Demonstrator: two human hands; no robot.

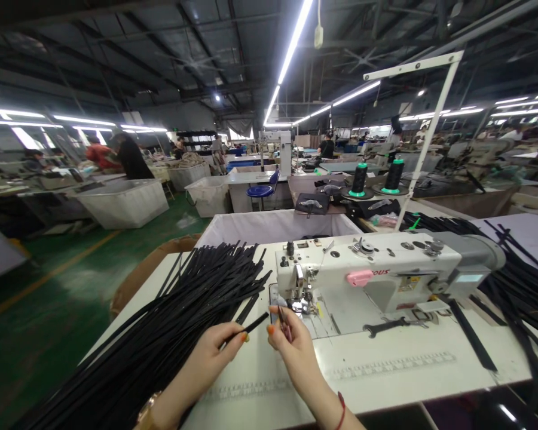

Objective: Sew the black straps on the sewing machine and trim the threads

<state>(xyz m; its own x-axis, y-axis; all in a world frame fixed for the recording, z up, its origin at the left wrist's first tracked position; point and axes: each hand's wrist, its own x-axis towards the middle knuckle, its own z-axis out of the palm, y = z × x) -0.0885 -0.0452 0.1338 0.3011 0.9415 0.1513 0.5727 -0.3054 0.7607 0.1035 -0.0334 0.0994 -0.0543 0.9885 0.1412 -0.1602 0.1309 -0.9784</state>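
My left hand (214, 353) is closed on a narrow black strap (257, 322), pinched between thumb and fingers. The strap's free end points right, towards my other hand. Small scissors with pinkish handles (286, 330) are in my right hand (299, 346), its fingers closed around them. Their blades point up, just beside the strap's end; I cannot tell whether they touch it. Both hands are in front of the white sewing machine (341, 269), close to its needle and presser foot (301, 303). A large pile of black straps (179, 316) lies to the left.
Rulers are marked along the table's front (394, 365). A wrench (385, 326) and a wide black strip (471, 337) lie right of centre. More straps (515, 286) lie behind the machine's motor. Black thread cones (359, 180) and a white-lined bin (278, 226) stand beyond.
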